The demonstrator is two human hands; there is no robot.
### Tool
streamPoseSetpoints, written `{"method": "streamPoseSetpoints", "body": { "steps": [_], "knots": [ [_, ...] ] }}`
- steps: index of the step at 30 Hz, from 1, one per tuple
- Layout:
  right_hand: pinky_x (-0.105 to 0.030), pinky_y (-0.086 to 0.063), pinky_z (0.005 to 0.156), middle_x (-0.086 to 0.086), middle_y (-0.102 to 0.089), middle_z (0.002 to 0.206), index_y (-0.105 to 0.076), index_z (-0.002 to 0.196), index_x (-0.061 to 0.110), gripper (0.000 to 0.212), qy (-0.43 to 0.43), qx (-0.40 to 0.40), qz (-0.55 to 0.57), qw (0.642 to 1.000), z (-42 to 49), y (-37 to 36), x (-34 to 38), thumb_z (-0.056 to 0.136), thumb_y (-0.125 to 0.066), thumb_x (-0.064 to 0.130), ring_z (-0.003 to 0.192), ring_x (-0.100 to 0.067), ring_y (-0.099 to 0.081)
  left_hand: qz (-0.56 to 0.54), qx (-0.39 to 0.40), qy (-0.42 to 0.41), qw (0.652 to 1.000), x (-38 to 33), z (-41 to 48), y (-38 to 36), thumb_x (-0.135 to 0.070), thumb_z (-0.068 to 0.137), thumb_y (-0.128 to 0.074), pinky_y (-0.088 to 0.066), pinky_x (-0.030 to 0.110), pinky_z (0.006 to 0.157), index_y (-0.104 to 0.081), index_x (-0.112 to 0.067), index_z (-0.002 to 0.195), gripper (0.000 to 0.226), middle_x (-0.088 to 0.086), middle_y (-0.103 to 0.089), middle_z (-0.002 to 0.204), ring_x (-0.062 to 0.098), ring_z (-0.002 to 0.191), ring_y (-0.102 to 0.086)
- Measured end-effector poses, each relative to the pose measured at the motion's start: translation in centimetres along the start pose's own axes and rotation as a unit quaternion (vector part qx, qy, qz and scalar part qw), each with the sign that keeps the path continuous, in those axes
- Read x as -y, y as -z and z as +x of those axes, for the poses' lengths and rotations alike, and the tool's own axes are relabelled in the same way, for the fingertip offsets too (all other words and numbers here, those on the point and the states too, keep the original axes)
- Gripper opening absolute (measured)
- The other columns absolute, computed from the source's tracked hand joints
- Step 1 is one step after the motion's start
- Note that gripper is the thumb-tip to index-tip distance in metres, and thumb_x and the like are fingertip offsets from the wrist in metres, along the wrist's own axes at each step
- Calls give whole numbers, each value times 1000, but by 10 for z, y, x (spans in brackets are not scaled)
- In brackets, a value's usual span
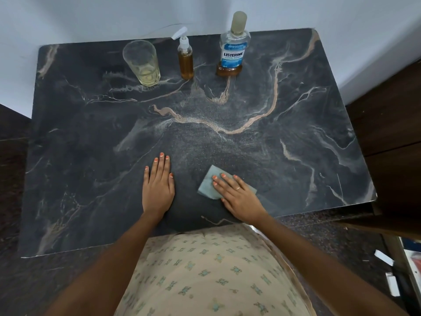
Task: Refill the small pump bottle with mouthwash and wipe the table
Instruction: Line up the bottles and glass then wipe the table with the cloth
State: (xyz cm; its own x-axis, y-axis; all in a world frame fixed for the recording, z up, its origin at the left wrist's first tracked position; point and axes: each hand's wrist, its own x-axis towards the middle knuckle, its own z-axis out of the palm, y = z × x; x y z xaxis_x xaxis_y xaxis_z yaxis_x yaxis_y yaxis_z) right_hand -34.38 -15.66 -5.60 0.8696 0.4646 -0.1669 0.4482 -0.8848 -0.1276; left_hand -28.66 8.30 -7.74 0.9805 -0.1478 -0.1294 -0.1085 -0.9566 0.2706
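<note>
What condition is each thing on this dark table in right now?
Clear drinking glass: upright, a little pale liquid at bottom.
Small clear pump bottle: upright, pump on, nearly full of amber liquid.
Large clear mouthwash bottle: upright, capped, nearly empty.
Grey-green cloth: flat under right hand.
Left hand: flat on table.

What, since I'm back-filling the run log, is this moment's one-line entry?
step: wipe | right hand: flat on cloth | left hand: flat on table | pump bottle: amber-filled, pump on | mouthwash bottle: capped, low
</note>
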Motion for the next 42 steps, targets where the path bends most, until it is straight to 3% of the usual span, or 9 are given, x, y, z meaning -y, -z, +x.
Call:
{"method": "streamPoseSetpoints", "body": {
  "steps": [4,8,10,17,22,27,31,37,42],
  "knots": [
    [-53,-33,104,-11,-47,138,-44,131,6,47,-126,-36,65,989,-3,8,-45,86,-57,12,129,-32,-40,-6,1,2,1000,0,0,-1,-32,91,-8,-7,40,116,-18,-11,144,58,6,-20,153,19,142,-15],
    [-43,-5,115,-7,-18,153,-19,143,12,48,-239,-33,103,965,34,11,-54,98,-34,19,142,-26,-11,-8,-1,3,1000,-1,0,-1,-32,91,-9,-7,40,116,-18,-12,144,58,6,-20,153,19,142,-15],
    [-44,-1,115,-6,-10,155,-13,144,16,48,-257,-23,111,960,54,11,-42,99,-29,22,142,-26,-4,-9,-2,3,1000,0,0,-1,-32,91,-9,-7,40,116,-18,-12,144,58,6,-20,153,18,142,-14],
    [-43,-6,114,-1,-9,155,-15,144,22,47,-114,48,96,988,72,8,28,99,-27,26,143,-22,-4,-11,-2,1,1000,0,0,-1,-31,90,-10,-8,41,115,-21,-11,144,58,8,-22,153,20,141,-17],
    [-42,-35,106,2,-40,144,-41,135,26,43,-13,28,15,999,27,1,38,92,-41,30,133,-21,-35,-11,-3,-3,1000,0,0,0,-31,90,-9,-8,40,115,-20,-10,143,58,8,-22,152,21,141,-18],
    [-44,-39,101,3,-45,140,-44,132,26,44,91,45,-50,994,-14,-1,-4,90,-32,31,130,-21,-41,-14,-2,-1,1000,1,0,-2,-31,90,-9,-3,37,116,-17,-12,144,57,5,-18,154,17,142,-12],
    [-49,-36,102,-2,-46,140,-44,133,21,43,5,36,-27,999,-4,14,-43,91,-34,27,130,-28,-40,-17,-3,0,1000,1,0,-3,-26,93,-16,-3,37,116,-16,-12,144,54,5,-17,154,17,142,-11],
    [-44,-5,114,1,-18,153,-23,142,21,45,-149,21,90,985,52,17,-14,98,-33,23,142,-27,-5,-22,-6,-1,1000,2,-1,-3,-24,93,-20,-5,39,116,-18,-12,144,53,6,-18,153,18,142,-13],
    [-49,-29,108,1,-39,144,-41,135,20,42,-70,23,45,996,53,14,35,93,-42,25,135,-29,-31,-21,-7,-4,1000,1,0,-2,-23,93,-21,-7,40,116,-20,-10,144,53,7,-20,153,20,141,-16]
  ]
}}
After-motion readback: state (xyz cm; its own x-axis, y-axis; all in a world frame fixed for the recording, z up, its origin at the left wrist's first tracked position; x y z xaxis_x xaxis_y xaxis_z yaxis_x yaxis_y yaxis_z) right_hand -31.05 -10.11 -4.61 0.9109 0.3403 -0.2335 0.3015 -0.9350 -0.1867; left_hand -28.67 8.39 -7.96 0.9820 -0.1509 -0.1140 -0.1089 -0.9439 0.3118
